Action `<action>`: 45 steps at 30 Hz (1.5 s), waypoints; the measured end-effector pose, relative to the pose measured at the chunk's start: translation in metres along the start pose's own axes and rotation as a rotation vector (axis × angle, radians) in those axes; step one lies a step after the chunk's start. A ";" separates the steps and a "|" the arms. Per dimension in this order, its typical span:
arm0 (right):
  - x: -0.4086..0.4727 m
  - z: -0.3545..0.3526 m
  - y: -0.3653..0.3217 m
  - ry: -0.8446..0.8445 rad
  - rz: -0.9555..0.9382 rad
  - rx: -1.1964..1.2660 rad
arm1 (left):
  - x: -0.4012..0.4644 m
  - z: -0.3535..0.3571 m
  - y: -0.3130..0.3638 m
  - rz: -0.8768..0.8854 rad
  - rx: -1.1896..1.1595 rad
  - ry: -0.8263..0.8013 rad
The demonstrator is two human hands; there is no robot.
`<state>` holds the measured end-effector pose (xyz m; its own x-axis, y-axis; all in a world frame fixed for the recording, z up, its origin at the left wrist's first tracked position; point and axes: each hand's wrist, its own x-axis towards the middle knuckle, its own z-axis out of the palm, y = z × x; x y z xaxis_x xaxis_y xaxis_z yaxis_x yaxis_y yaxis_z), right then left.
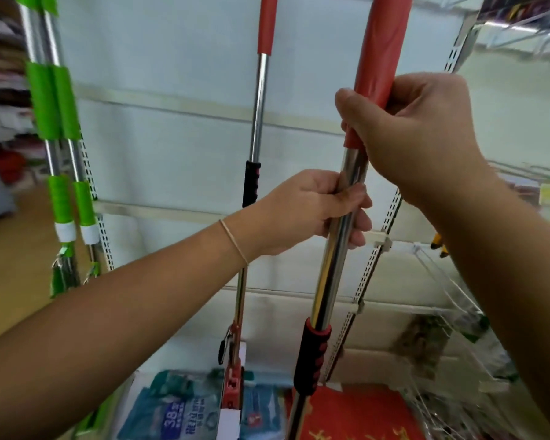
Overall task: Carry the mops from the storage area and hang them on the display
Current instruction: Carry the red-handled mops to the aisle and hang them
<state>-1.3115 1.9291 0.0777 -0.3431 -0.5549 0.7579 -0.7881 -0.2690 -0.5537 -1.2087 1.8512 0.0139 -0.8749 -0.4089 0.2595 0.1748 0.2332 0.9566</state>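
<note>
Biggest risk here imo: the top of the red mop (pixel 337 249) is out of frame at 12 o'clock, so whether it's caught a hook yet can't be seen. Let go early and it probably drops onto the packaged goods (pixel 185 411) at 6 o'clock, or swings into the hanging red mop (pixel 261 100) just beside it at 9 o'clock. Green mops (pixel 56 100) hang well apart, far left.

Grips: left hand (pixel 311 211) is wrapped tight round the chrome shaft; right hand (pixel 416 134) above it clamps the bottom of the red sleeve. Both fully closed on it.
</note>
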 end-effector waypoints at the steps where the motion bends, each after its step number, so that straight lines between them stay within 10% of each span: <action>1: 0.000 0.002 0.001 0.006 0.001 0.000 | -0.001 0.000 -0.001 -0.001 -0.012 0.004; 45: 0.024 0.014 -0.014 0.053 -0.133 -0.013 | -0.009 -0.019 0.023 0.030 -0.009 -0.001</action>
<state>-1.3015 1.9088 0.0987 -0.2612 -0.4729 0.8415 -0.8347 -0.3272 -0.4430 -1.1882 1.8440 0.0356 -0.8694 -0.4012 0.2883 0.2054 0.2371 0.9495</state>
